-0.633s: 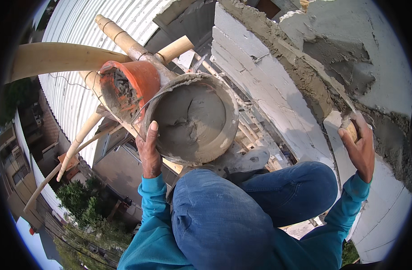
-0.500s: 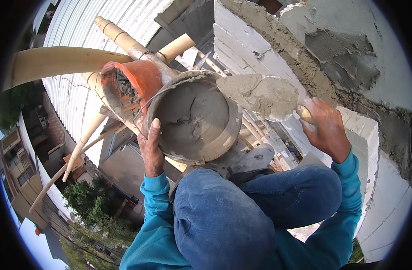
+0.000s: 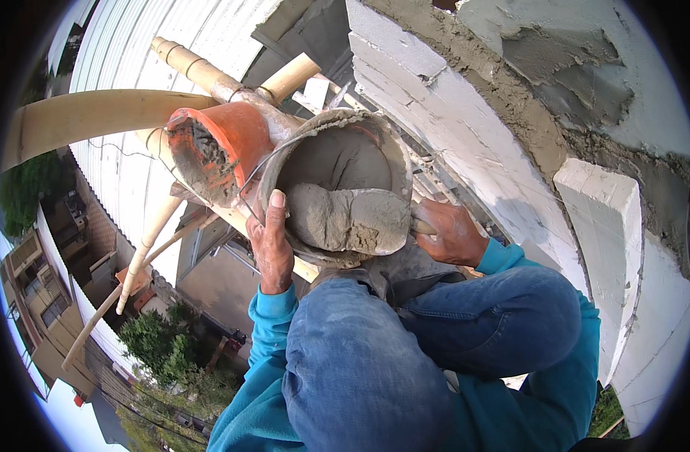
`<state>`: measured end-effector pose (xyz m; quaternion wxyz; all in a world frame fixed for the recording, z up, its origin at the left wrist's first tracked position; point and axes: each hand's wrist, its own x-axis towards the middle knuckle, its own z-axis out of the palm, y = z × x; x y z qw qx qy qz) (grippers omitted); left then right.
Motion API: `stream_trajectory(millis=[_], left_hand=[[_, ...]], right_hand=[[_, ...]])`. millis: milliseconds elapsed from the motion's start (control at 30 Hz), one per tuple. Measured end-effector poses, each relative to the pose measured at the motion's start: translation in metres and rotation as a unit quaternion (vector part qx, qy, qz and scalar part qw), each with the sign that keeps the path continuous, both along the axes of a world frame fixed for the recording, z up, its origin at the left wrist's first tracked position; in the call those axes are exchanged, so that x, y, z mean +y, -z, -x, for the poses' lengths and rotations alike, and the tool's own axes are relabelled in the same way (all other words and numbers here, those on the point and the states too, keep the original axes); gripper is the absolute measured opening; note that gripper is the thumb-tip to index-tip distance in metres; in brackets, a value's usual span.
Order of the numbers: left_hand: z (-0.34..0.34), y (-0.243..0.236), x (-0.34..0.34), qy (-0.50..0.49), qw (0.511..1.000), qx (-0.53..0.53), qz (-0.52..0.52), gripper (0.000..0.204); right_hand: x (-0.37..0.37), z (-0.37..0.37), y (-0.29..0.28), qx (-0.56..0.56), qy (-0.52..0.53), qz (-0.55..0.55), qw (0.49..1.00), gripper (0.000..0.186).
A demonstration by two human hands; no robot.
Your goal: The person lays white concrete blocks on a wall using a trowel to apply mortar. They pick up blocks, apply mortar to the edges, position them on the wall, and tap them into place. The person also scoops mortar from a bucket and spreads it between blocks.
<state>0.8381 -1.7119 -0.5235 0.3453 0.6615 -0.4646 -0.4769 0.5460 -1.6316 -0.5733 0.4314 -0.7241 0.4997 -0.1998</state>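
Note:
With thumb over the rim, my left hand (image 3: 272,247) holds the near left side of a mortar-caked bucket (image 3: 398,151). Wet grey mortar (image 3: 333,160) lies inside, its surface creased. Closed round a short handle, my right hand (image 3: 454,232) grips a trowel (image 3: 401,216) at the bucket's right side. A thick load of mortar covers most of the blade, which lies across the near part of the bucket's mouth. Left of this bucket, an orange bucket (image 3: 243,129) leans on its side, crusted inside with mortar.
Bamboo poles (image 3: 190,62) cross behind and left of the buckets. A white block wall (image 3: 428,98) topped with mortar runs along the right, with a loose block (image 3: 597,196) against it. Far below on the left are trees (image 3: 160,335) and buildings.
My right hand has brought the loaded trowel left and down from beside the wall to over the bucket. The bucket now tips more, with my left hand still on its rim.

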Motion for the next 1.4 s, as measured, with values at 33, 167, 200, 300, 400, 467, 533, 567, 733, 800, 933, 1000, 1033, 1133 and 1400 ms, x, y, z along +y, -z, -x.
stream_trajectory(millis=[33,167,200,300,400,467,533,567,733,800,933,1000,1033,1133,1400], left_hand=[[0.001,0.0,0.0,0.005,1.0,-0.009,0.001,0.055],[0.003,-0.003,-0.001,0.006,1.0,-0.019,-0.007,0.057],[0.003,-0.003,-0.001,0.007,1.0,-0.019,-0.012,0.058],[0.003,-0.002,-0.002,0.002,0.999,0.051,-0.007,0.056],[0.003,0.0,0.0,-0.03,0.991,0.128,-0.025,0.056],[0.002,0.001,-0.002,-0.05,0.993,0.1,-0.036,0.056],[0.0,0.001,-0.004,-0.042,0.994,0.096,-0.038,0.057],[-0.001,0.002,-0.004,-0.044,0.995,0.074,-0.04,0.058],[-0.003,0.001,-0.005,-0.028,0.999,0.017,-0.032,0.058],[0.0,-0.002,-0.005,-0.011,1.0,-0.002,-0.018,0.057],[0.004,-0.008,-0.006,0.013,0.999,-0.034,0.002,0.055],[0.004,-0.01,-0.006,-0.008,0.999,-0.04,-0.034,0.054],[0.004,-0.01,-0.005,-0.006,0.998,-0.046,-0.031,0.054],[0.0,-0.005,-0.002,-0.03,0.997,-0.036,-0.054,0.055],[-0.007,0.008,-0.005,0.007,0.999,-0.025,-0.021,0.064]], right_hand=[[0.007,0.001,0.001,0.011,0.026,-0.002,1.0,0.029],[0.029,-0.002,0.013,0.011,0.131,0.024,0.991,0.03],[0.034,-0.004,0.016,0.004,0.155,0.046,0.987,0.03],[0.047,-0.009,0.027,0.011,0.204,0.044,0.978,0.034],[0.052,-0.007,0.037,-0.056,0.21,-0.005,0.976,0.043],[0.053,-0.006,0.041,-0.141,0.224,-0.067,0.962,0.048],[0.055,-0.003,0.04,-0.094,0.207,-0.094,0.969,0.046],[0.056,-0.001,0.038,-0.029,0.224,-0.1,0.969,0.046],[0.065,0.038,0.0,0.134,0.279,-0.115,0.944,0.04],[0.072,0.064,-0.032,0.168,0.332,-0.11,0.921,0.045],[0.079,0.115,-0.121,0.259,0.359,-0.013,0.896,0.042],[0.072,0.133,-0.171,0.311,0.331,0.005,0.891,0.041],[0.068,0.138,-0.197,0.313,0.329,0.005,0.891,0.04],[0.054,0.144,-0.269,0.437,0.267,-0.055,0.857,0.035],[-0.076,0.191,-0.272,0.517,0.216,-0.35,0.751,0.051]])
